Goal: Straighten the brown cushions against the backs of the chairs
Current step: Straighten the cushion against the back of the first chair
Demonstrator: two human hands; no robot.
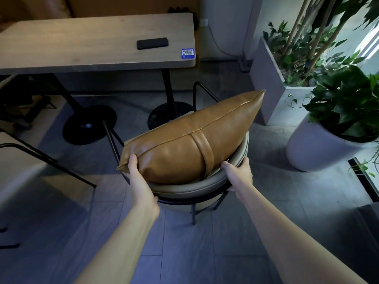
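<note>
A brown leather cushion [190, 138] with a strap across it lies tilted on the chair in the middle of the view, its far corner pointing up and right. It rests on the curved beige backrest [196, 186] of the black-framed chair. My left hand [141, 181] grips the cushion's near left corner, thumb on top. My right hand [240, 174] holds the backrest's rim at the cushion's near right end, thumb touching the cushion.
A wooden table [82, 50] with a dark phone [152, 43] and a QR sticker stands behind the chair on black round bases. A grey planter [272, 95] and a white potted plant [320, 148] stand on the right. Another chair's black frame [47, 160] is at left.
</note>
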